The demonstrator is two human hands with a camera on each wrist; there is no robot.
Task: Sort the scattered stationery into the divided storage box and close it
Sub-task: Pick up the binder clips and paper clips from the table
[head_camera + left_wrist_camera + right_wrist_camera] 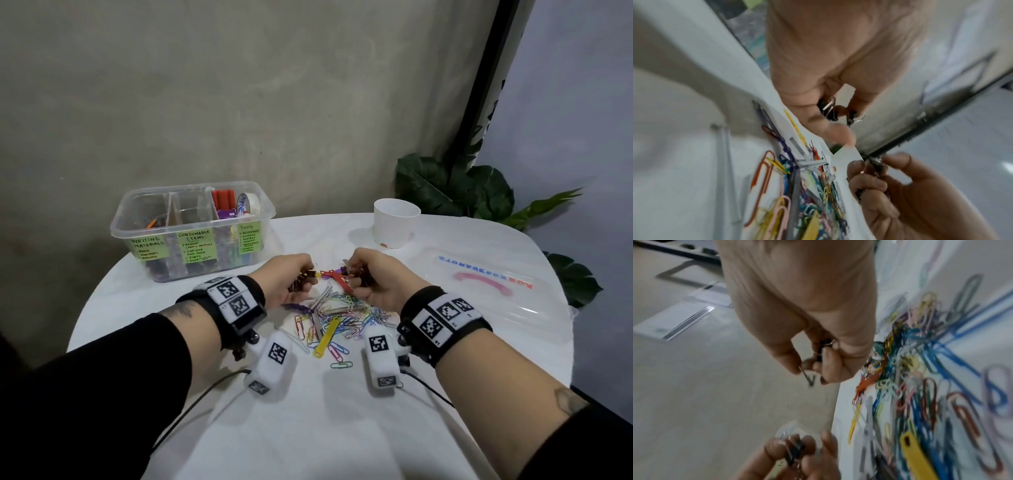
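Observation:
My left hand hovers over the table with its fingers curled round a bunch of small black binder clips. Facing it, my right hand grips more black binder clips. Both hands hang just behind a pile of coloured paper clips mixed with grey staple strips, a yellow plastic fastener and a red one. The clear divided storage box stands open at the back left, with green labels on its front and items in its compartments.
The clear box lid lies flat at the right of the white table. A white cup stands behind the hands. A leafy plant sits past the table's far right edge.

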